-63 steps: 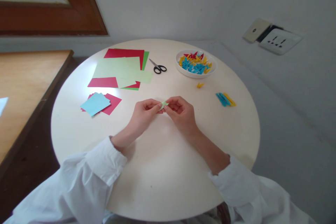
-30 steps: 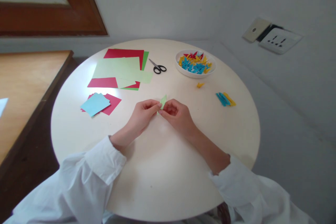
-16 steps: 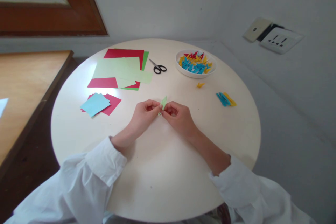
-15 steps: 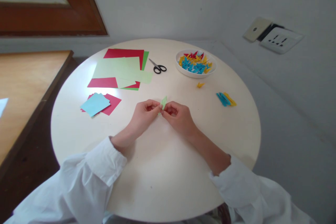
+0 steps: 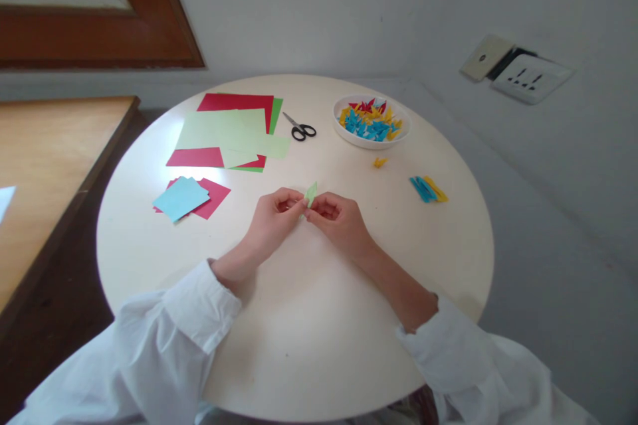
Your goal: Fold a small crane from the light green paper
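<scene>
Between my two hands, above the middle of the round white table [image 5: 299, 345], is a small folded piece of light green paper [image 5: 312, 192]. My left hand [image 5: 276, 214] pinches it from the left with thumb and finger. From the right, my right hand [image 5: 339, 220] pinches the same paper, its fingers curled. The fingertips of both hands almost meet and hide the lower part of the paper. One narrow pointed end sticks up above them.
Light green, red and green sheets [image 5: 219, 129] lie back left, near scissors [image 5: 300, 129]. Blue and red squares [image 5: 182, 198] are stacked at left. A white dish [image 5: 371, 143] holds folded paper pieces; one yellow piece [image 5: 379, 163] lies before it. Blue and yellow folded strips [image 5: 428, 189] lie right.
Both hands keep their pinch on the light green paper, in nearly the same spot. The paper's visible tip looks very slightly turned. Nothing else on the table has moved.
</scene>
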Motion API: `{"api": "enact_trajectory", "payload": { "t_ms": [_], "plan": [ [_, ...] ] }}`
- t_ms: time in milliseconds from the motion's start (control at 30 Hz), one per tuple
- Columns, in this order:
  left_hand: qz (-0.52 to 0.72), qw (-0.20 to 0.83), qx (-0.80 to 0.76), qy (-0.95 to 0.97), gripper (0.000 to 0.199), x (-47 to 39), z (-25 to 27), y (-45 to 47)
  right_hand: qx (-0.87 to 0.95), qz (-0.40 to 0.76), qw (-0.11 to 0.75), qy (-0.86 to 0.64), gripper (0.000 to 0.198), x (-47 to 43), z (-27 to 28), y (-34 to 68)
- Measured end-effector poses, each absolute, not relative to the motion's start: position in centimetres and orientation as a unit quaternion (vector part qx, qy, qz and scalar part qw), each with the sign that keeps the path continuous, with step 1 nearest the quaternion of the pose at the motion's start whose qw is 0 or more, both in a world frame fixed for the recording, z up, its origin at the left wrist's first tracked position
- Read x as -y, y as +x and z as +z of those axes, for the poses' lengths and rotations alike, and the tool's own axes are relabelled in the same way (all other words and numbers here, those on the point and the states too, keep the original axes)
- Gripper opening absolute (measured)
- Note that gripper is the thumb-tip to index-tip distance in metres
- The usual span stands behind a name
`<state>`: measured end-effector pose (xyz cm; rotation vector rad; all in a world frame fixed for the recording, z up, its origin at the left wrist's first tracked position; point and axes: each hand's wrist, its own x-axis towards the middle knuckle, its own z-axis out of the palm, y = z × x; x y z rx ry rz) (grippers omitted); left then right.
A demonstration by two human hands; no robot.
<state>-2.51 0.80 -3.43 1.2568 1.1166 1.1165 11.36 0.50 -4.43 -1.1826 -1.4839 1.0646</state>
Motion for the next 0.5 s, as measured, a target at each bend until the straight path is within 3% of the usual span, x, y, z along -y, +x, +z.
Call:
{"api": "enact_trajectory", "payload": {
  "t_ms": [500],
  "plan": [
    [0.460,0.517,-0.462,0.554,0.019,-0.60,-3.21,-2.60,0.585,0.485,0.454,-0.465,0.013,-0.54,-3.78,11.90]
  ]
}}
